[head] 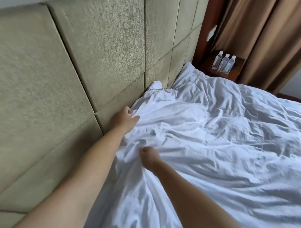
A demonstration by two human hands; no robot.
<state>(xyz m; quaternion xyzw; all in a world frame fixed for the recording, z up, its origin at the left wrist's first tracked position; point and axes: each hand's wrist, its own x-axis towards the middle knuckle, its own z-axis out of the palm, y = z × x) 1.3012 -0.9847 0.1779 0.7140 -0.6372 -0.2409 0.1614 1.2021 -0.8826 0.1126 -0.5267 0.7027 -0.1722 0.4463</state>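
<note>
A rumpled white duvet [214, 144] covers the bed and bunches up against the padded headboard. My left hand [123, 120] grips the duvet's top edge right beside the headboard, fingers curled into the cloth. My right hand [148, 157] is closed in a fist around a fold of the same duvet, a little nearer to me and to the right. Folds radiate from both grips.
A beige padded headboard [69, 73] fills the left side. A dark wooden nightstand [237, 69] at the far end carries three water bottles [224, 63]. Brown curtains [265, 36] hang behind it. A white pillow corner [188, 70] lies near the nightstand.
</note>
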